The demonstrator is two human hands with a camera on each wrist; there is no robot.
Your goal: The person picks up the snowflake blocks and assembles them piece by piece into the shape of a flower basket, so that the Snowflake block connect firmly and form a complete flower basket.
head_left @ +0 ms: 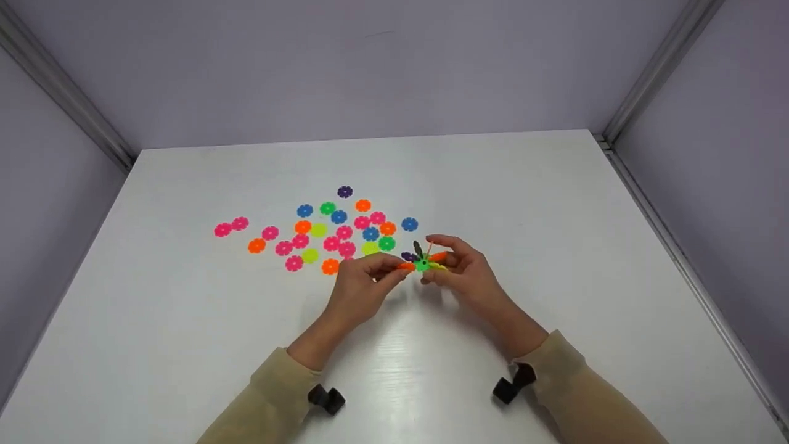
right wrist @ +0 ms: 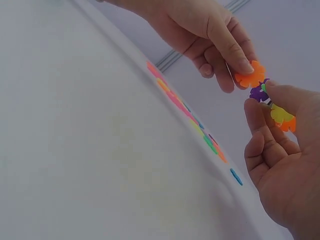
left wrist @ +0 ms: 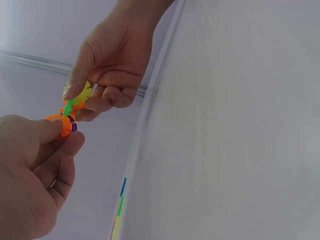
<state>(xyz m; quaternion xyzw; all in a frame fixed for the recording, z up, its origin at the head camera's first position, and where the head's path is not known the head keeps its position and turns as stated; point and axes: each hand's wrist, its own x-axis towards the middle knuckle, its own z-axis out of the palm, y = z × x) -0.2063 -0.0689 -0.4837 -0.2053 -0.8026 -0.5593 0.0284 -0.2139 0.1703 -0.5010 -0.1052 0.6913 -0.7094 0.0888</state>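
Above the table, my left hand (head_left: 363, 287) pinches an orange notched plastic disc (head_left: 405, 266) between thumb and fingertips. That disc meets the edge of a green notched disc (head_left: 423, 264); whether it is slotted in I cannot tell. My right hand (head_left: 473, 276) grips the joined piece, its thumb on the green disc in the left wrist view. Around the green disc stand a purple disc (head_left: 408, 256), a dark disc (head_left: 418, 248), a yellow disc (left wrist: 84, 95) and another orange disc (right wrist: 286, 125). Fingers partly hide the right side of the piece.
Loose notched discs in pink, orange, blue, green and yellow lie flat left of and beyond my hands, among them a blue disc (head_left: 410, 224) and a far purple disc (head_left: 345, 192). The white table (head_left: 555, 197) meets pale walls (head_left: 370, 80) at the back and sides.
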